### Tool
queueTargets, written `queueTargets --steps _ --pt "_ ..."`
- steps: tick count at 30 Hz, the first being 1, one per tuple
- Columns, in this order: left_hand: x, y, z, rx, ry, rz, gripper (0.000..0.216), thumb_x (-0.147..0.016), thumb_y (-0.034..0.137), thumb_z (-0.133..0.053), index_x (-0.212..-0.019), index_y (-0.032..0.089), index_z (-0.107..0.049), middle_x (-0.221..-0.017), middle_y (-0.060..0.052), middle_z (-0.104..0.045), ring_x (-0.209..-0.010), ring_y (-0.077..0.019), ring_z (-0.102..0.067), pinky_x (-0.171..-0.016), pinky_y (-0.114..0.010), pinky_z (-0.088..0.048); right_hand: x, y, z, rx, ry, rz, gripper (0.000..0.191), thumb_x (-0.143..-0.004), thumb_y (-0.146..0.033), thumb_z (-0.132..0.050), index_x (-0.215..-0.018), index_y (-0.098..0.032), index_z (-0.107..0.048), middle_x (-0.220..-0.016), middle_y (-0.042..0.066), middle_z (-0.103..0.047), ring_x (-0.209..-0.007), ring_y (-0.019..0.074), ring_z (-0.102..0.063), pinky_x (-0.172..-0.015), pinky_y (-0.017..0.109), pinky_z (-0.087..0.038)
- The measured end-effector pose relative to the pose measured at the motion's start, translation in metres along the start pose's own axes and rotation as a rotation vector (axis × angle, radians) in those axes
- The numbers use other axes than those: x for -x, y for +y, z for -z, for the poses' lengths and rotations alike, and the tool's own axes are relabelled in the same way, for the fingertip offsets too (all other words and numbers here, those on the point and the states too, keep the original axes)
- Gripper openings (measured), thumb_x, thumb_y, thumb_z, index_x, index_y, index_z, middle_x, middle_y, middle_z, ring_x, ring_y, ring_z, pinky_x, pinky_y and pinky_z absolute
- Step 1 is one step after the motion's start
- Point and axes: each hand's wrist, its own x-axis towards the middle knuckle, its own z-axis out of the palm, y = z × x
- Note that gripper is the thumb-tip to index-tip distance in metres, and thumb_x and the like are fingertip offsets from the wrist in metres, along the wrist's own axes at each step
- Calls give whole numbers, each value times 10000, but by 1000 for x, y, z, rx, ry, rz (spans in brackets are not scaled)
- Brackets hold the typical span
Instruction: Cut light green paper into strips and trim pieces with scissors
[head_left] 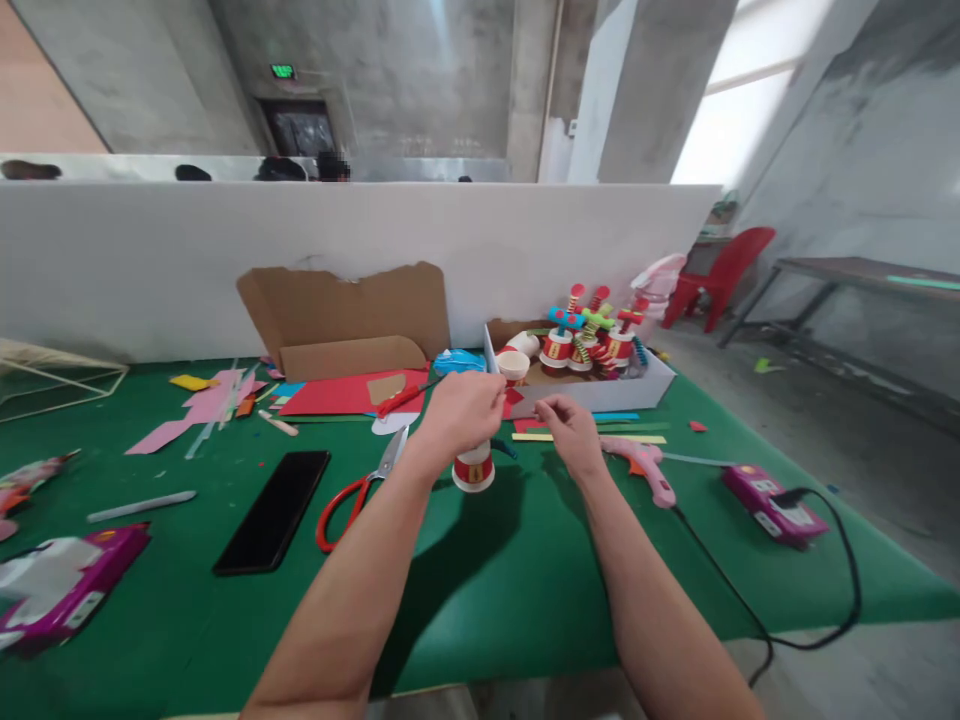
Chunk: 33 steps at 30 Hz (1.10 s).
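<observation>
My arms reach forward over the green bench. My left hand curls knuckles-up right above the red-and-white paper cup; I can't tell whether its fingers grip it. My right hand is nearby, in front of the white box, fingers bent narrow, tips close together; whether they pinch anything I can't tell.
</observation>
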Motion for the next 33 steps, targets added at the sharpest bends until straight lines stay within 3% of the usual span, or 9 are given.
queueTargets --steps 4,9,15,20,25,33 --pt "1 -10 0 46 29 18 250 -878 214 -379 -723 187 -574 -709 -53 -640 -644 -186 -551 -516 -294 -226 2 3 -5 -95 -35 -57 334 -752 -532 -650 -698 -203 -640 -665 23 -661 -658 176 -604 -664 296 -486" --pt "-1 -5 -9 116 -70 -81 227 -845 215 -414 -652 191 -531 -644 -34 -597 -570 -159 -482 -506 -291 -221 6 -4 -9 -270 -131 -59 341 -770 -554 -631 -788 -214 -646 -701 3 -652 -661 157 -604 -659 283 -496" --pt "-1 3 -14 231 -113 -90 228 -863 282 -433 -691 188 -550 -652 -20 -598 -556 -140 -465 -494 -277 -222 9 -7 -9 -268 -112 -61 279 -713 -466 -717 -675 -203 -632 -593 -14 -620 -563 138 -555 -578 269 -467" --pt "-3 -1 -18 259 -121 -119 235 -856 270 -433 -665 187 -541 -634 -17 -585 -553 -137 -461 -502 -272 -232 9 -7 -10 -281 -129 -52 258 -723 -461 -698 -726 -205 -661 -639 -1 -653 -597 148 -576 -596 273 -466" --pt "-5 0 -22 162 -90 -124 236 -847 237 -408 -670 191 -557 -638 -35 -587 -573 -159 -483 -509 -289 -227 7 -6 -8 -168 -156 -43 295 -746 -484 -658 -683 -200 -603 -587 -16 -596 -554 131 -517 -547 252 -414" --pt "-7 6 -24 124 -74 -106 249 -864 224 -399 -719 187 -598 -697 -57 -643 -631 -184 -554 -533 -291 -249 6 -15 0 79 -176 143 347 -845 -503 -536 -659 -210 -560 -614 -18 -534 -591 133 -466 -572 256 -359"
